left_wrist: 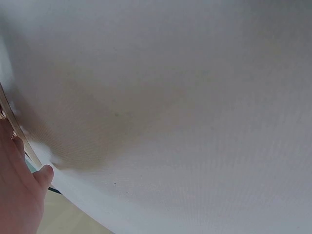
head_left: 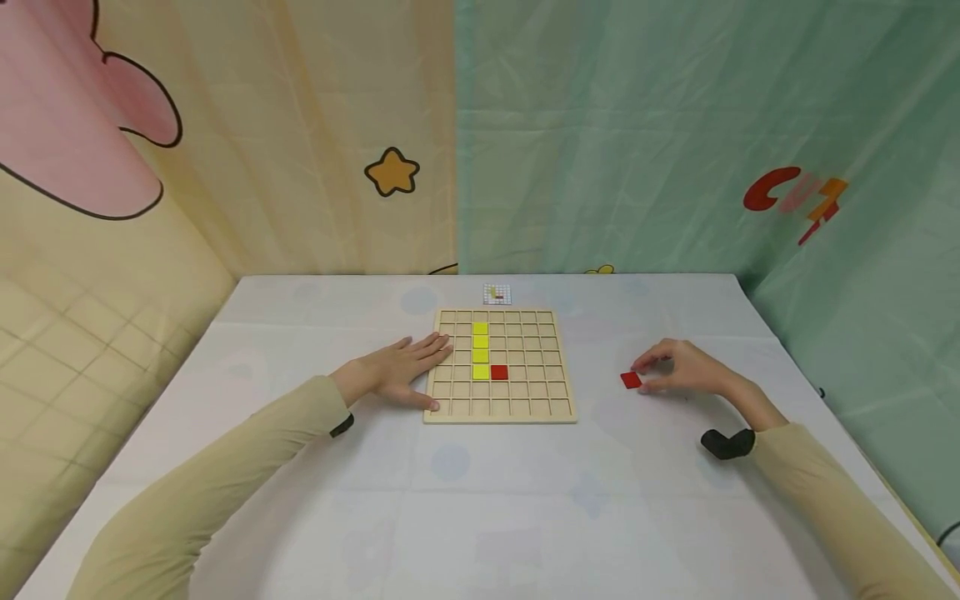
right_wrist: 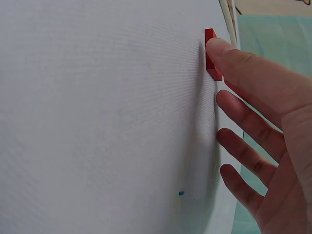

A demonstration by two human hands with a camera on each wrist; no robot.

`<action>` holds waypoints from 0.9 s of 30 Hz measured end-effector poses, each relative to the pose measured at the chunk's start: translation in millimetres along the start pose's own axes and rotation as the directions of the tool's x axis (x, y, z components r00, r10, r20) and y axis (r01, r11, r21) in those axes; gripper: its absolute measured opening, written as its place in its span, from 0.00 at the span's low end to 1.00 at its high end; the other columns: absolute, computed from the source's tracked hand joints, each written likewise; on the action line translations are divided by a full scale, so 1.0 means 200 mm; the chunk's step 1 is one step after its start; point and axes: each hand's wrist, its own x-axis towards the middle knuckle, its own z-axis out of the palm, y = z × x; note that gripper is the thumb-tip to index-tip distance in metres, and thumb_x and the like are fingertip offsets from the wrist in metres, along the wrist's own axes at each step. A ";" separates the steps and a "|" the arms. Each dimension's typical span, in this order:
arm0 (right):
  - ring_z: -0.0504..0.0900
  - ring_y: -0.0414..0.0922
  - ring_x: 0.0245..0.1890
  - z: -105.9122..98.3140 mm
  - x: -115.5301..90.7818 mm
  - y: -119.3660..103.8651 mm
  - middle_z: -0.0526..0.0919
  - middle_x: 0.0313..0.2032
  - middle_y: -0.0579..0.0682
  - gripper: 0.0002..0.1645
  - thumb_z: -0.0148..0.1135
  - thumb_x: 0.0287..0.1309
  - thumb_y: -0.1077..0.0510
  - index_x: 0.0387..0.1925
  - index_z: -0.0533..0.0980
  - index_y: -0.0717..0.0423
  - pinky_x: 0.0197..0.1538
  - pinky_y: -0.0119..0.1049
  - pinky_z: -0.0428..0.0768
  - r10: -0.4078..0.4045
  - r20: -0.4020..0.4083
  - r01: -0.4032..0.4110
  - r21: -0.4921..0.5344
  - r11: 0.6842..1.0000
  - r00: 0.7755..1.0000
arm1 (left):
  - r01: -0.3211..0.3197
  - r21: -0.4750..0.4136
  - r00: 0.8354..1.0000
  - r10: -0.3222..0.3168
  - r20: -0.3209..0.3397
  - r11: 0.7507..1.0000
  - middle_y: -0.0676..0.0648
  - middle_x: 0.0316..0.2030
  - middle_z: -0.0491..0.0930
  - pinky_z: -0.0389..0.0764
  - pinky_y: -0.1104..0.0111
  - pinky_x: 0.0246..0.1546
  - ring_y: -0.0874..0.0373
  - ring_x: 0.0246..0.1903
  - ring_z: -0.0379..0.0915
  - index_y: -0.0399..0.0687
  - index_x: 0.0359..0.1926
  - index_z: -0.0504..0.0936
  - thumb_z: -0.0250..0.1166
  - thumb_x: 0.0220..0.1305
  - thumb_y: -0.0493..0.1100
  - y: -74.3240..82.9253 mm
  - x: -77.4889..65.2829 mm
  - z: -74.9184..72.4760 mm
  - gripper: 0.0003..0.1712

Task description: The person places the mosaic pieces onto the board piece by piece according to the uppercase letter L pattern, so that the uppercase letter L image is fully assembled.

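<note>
A square wooden grid board (head_left: 551, 409) lies on the white table. My left hand (head_left: 393, 371) rests spread on the board's left edge, its thumb at the lower left corner; the left wrist view catches only part of that hand (left_wrist: 22, 190). Several yellow square tiles (head_left: 480, 342) form a column in the grid, and one red tile (head_left: 498, 372) sits right of the lowest yellow one. Off to the right of the board, my right hand (head_left: 686, 368) pinches another red tile (head_left: 631, 381) between thumb and forefinger. The right wrist view shows this red tile (right_wrist: 210, 61) edge-on, the other fingers loosely bent.
Behind the board lies a small printed card (head_left: 497, 294) with a coloured grid pattern. Cloth curtains (head_left: 600, 150) enclose the table (head_left: 487, 500) at the back and sides. A tiny teal speck (right_wrist: 181, 193) shows on the cloth in the right wrist view.
</note>
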 end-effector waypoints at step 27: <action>0.78 0.39 0.39 0.02 0.00 0.01 0.84 0.36 0.42 0.15 0.75 0.47 0.50 0.38 0.85 0.48 0.44 0.33 0.77 -0.037 -0.025 0.036 -0.042 0.998 0.999 | 0.015 0.007 1.000 -0.015 0.024 1.000 0.47 0.77 0.29 0.41 0.46 0.73 0.51 0.76 0.25 0.50 0.77 0.35 0.50 0.59 0.76 0.01 0.00 -0.01 0.59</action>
